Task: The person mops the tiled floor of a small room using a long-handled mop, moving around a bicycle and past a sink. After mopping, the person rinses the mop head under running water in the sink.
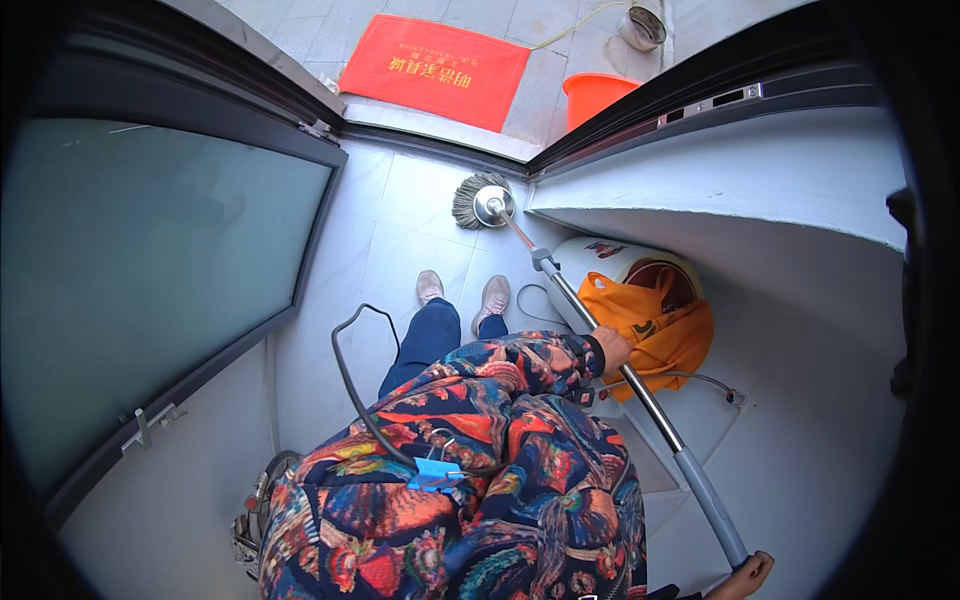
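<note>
A spin mop with a long metal pole (pixel 654 405) slants across the right half of the view. My left hand (pixel 615 349) reaches across my body and grips the pole near its middle. At the bottom right, my right hand (pixel 744 577) is closed around the end of the grey handle sleeve (pixel 711 502). The mop head (pixel 471 202), with grey strands around a shiny round plate (pixel 495 205), rests on the tiled floor (pixel 420 247) just inside the doorway. A grey collar (pixel 543 259) sits on the lower pole.
An orange bag (pixel 679 330) lies against a white cylindrical container (pixel 577 262) beside the pole. The frosted-glass door (pixel 165 240) stands at left, with part of a wheel (pixel 281 465) below it. Outside are a red mat (pixel 435 71) bearing writing, an orange bucket (pixel 596 97) and a metal pot (pixel 643 30).
</note>
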Motion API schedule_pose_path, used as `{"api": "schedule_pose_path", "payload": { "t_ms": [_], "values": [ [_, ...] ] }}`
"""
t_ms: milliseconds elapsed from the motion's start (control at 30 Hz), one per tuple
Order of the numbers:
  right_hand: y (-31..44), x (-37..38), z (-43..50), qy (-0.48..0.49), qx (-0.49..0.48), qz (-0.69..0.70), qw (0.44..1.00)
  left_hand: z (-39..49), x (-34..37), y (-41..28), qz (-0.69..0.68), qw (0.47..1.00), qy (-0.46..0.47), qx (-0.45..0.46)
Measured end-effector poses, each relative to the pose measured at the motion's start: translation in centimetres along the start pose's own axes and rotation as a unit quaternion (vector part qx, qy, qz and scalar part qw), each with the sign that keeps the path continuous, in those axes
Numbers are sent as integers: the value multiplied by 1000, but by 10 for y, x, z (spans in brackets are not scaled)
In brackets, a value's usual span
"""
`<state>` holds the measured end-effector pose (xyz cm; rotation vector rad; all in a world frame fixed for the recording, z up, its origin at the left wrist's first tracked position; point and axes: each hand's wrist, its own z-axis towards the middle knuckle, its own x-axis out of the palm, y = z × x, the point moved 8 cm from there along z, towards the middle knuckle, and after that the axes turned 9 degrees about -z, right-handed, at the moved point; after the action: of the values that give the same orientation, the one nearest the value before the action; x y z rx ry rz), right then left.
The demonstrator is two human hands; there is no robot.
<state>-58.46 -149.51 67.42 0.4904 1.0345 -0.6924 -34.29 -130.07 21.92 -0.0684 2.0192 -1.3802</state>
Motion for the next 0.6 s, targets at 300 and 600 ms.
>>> {"api": "schedule_pose_path", "payload": {
  "t_ms": [300, 600],
  "values": [
    [0, 78, -10, 58, 8, 81, 995, -22, -14, 69, 66, 994, -43, -73],
    [56, 128, -21, 89, 26, 141, 986, -57, -53, 128, 57, 988, -98, -105]
  ]
}}
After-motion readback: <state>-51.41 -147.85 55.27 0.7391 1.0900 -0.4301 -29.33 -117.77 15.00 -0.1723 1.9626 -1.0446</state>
